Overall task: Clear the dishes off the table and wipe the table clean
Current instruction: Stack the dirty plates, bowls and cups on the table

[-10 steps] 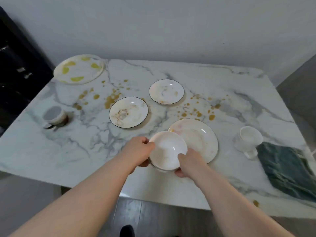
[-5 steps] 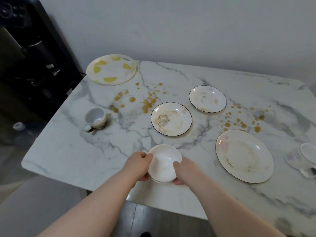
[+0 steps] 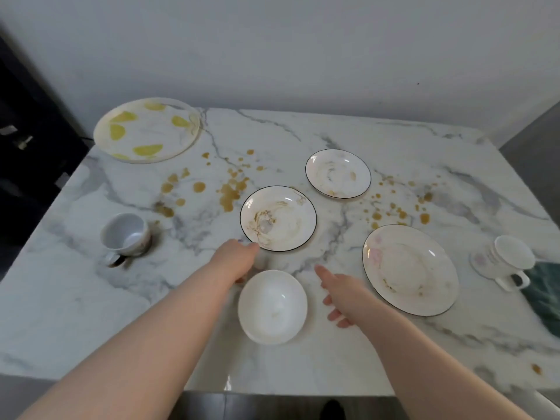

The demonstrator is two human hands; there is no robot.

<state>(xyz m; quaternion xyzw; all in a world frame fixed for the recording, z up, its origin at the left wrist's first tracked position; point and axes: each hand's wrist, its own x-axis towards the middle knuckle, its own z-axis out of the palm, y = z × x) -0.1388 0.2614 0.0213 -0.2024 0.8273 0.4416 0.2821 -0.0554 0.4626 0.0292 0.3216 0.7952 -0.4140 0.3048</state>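
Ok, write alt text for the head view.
Two bare hands, left and right, reach past a white bowl on a stained marble table toward a dirty plate. Three more plates and two mugs sit around them.

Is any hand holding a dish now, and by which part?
Nothing is held. The right hand is open above the table; the left hand reaches toward the black-rimmed plate, no grip visible.

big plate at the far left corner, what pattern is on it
Yellow lemon-slice shapes on a white plate, seen clearly in the head view.
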